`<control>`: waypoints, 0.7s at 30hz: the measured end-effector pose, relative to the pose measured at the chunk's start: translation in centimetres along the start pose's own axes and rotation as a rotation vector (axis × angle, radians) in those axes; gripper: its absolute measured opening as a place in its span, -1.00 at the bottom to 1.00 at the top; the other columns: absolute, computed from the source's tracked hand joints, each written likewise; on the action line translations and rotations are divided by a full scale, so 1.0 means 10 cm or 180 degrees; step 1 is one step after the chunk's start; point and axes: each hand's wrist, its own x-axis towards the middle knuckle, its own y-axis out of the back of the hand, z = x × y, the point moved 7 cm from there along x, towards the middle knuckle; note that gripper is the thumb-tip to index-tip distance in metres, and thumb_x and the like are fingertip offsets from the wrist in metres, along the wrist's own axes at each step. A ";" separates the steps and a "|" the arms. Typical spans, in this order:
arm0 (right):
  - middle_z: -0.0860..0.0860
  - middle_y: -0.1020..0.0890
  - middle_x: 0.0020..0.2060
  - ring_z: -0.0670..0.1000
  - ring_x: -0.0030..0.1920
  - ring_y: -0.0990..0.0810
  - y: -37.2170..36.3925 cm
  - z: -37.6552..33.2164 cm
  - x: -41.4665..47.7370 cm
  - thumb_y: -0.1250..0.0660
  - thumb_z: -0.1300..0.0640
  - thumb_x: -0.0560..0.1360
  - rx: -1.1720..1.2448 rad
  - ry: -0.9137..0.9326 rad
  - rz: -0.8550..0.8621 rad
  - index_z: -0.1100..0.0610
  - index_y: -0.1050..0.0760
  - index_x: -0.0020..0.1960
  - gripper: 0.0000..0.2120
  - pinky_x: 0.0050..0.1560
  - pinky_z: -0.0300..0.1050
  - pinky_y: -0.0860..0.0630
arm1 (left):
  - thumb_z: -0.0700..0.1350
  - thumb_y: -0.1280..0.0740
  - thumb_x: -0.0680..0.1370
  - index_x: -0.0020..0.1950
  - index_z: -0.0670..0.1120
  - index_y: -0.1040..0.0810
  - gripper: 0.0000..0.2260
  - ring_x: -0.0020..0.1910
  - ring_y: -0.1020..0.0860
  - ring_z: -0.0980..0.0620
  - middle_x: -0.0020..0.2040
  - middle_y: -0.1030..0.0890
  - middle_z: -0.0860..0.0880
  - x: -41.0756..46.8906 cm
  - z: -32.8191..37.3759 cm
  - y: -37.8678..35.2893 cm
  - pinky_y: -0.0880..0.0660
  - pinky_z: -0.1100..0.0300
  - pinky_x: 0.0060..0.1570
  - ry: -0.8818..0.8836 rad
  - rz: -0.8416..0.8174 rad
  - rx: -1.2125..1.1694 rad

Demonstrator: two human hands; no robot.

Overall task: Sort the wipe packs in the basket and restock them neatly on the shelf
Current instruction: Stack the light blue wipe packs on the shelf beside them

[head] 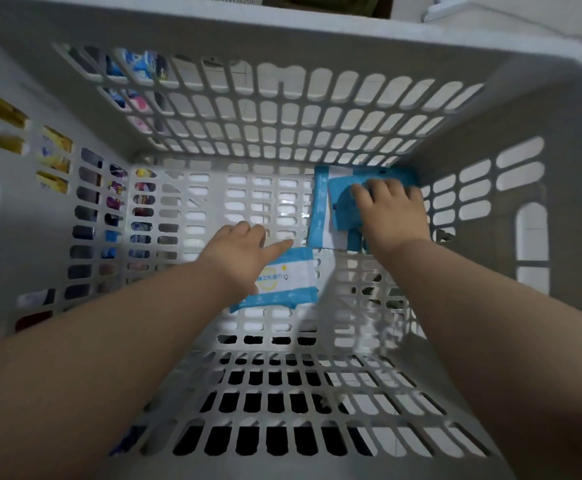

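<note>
Both bare arms reach down into a deep grey slotted basket [317,32], seen from straight above.

The left hand [241,252] is near the middle of the basket floor, on the left end of a white-and-blue wipe pack [286,282] that lies flat or nearly flat with its printed face up. The index finger points straight out past the pack's far edge; the other fingers and the thumb are hidden behind the back of the hand, so I cannot tell whether the hand grips the pack or only rests on it.

The right hand [395,213] is in the far right corner of the floor, palm down on a small heap of blue wipe packs [322,209]. Its fingers curl over the topmost one — a darker blue pack [343,206] — and hold it, while a paler pack with a white panel lies beneath, against the far wall. The heap sits just beyond the white-and-blue pack, close but apart from it.

Through the slots in the left and far walls, blurred coloured packages [54,147] show outside the basket — yellow, blue and pink among them.
</note>
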 end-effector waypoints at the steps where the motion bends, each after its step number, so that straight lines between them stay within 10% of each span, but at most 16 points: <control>1: 0.15 -0.28 0.42 0.21 0.36 -0.29 0.04 -0.04 -0.03 -0.28 0.14 0.49 -0.0077 0.0136 0.0135 0.11 -0.17 0.46 -0.42 0.26 0.14 -0.26 | 0.05 -0.38 0.49 0.54 0.10 0.04 -0.23 0.27 -0.26 -0.05 0.31 -0.26 -0.05 -0.02 0.00 -0.01 -0.22 0.12 0.25 -0.0026 -0.0019 0.0042; 5: 0.17 -0.66 -0.08 0.21 -0.16 -0.61 0.44 -0.29 -0.27 -0.13 0.10 0.48 0.1035 0.0708 0.1247 0.21 -0.53 0.12 -0.67 -0.24 0.01 -0.48 | -0.03 -0.41 0.44 0.35 -0.04 -0.32 -0.47 0.15 -0.32 0.00 0.21 -0.31 -0.02 -0.08 -0.02 -0.10 -0.36 0.17 0.13 -0.0066 0.0049 -0.0115; 10: 0.04 -0.37 -0.38 0.04 -0.38 -0.34 0.29 -0.37 -0.22 -0.05 0.09 0.64 0.3326 -0.0197 0.0046 0.18 -0.21 -0.07 -0.82 -0.29 -0.07 -0.21 | -0.02 -0.36 0.48 0.30 -0.02 -0.31 -0.56 0.10 -0.42 0.00 0.16 -0.43 0.02 -0.16 -0.07 -0.20 -0.31 0.18 0.03 -0.0090 -0.0145 -0.0147; 15: 0.14 -0.45 0.25 0.13 0.27 -0.40 -0.04 -0.13 -0.07 -0.19 0.10 0.60 0.3388 -0.1186 -0.0026 0.21 -0.27 0.39 -0.60 0.25 -0.05 -0.34 | -0.09 -0.31 0.48 0.28 0.00 -0.32 -0.61 0.05 -0.45 0.01 0.11 -0.48 0.03 -0.20 -0.13 -0.26 -0.33 0.17 0.00 -0.0014 -0.0271 -0.0299; 21: 0.01 -0.07 0.53 0.09 0.50 -0.07 -0.09 -0.53 -0.03 -0.23 0.03 0.56 0.2579 -0.0389 -0.0470 0.08 -0.04 0.53 -0.38 0.47 0.00 -0.10 | -0.05 -0.33 0.50 0.33 0.00 -0.28 -0.57 0.13 -0.43 0.00 0.19 -0.47 0.01 -0.17 -0.14 -0.26 -0.34 0.15 0.10 -0.0012 -0.0376 -0.0374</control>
